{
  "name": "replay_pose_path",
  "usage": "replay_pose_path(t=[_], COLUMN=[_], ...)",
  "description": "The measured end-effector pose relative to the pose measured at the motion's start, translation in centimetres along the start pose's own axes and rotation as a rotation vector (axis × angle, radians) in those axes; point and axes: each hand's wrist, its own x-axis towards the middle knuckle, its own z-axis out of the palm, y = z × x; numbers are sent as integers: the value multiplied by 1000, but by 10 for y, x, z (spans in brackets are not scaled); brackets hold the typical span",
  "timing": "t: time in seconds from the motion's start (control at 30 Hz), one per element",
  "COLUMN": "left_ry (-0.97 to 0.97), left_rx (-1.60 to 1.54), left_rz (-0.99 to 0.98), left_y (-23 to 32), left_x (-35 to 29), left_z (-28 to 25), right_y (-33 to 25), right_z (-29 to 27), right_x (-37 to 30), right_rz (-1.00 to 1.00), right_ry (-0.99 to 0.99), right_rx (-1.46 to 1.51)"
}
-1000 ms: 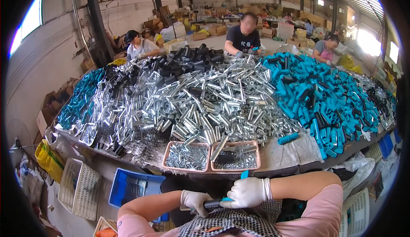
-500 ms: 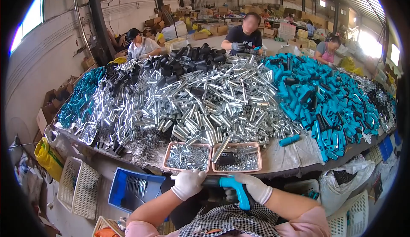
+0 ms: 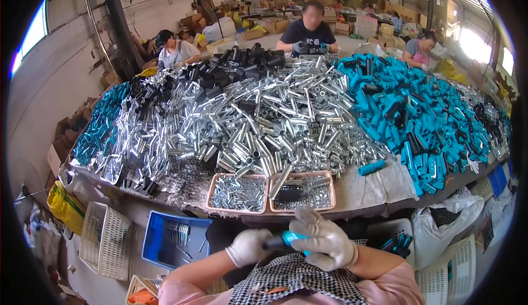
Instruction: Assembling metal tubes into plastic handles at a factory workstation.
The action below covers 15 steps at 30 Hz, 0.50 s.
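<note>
Both of my hands wear whitish work gloves and are close together in front of my checkered apron. My left hand (image 3: 248,247) is closed around the black end of a teal and black handle (image 3: 291,238), which showed a pistol-like grip earlier. My right hand (image 3: 324,240) is at its teal end, fingers stretched and spread, hiding most of that part. Whether the palm presses on the handle is unclear. Just beyond, at the table edge, stand a pink tray (image 3: 208,199) of small metal pins and a second pink tray (image 3: 331,199) with small metal pieces, a tube and a black block.
A heap of silver tubes (image 3: 264,123) covers the table's middle, black sleeves (image 3: 242,66) behind, teal handles (image 3: 407,112) at right. Below are a blue bin (image 3: 192,244), white baskets (image 3: 99,244) and a white sack (image 3: 440,233). Several people work across the table.
My right hand has opened its fingers and turned over the teal end. The handle has swung so its grip no longer shows, and my left hand has come slightly lower.
</note>
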Motion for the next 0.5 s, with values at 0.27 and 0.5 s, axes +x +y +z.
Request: replay_pose_path(t=[0.27, 0.5], left_ry=[27, 162], left_rx=[-51, 11], left_rz=[-48, -138], left_y=[3, -9], left_x=[0, 7], left_z=[-8, -15], right_y=[-1, 20], right_z=[-4, -2], right_x=[0, -5], right_rz=[38, 105], right_ry=[-60, -64], right_rx=[-48, 39])
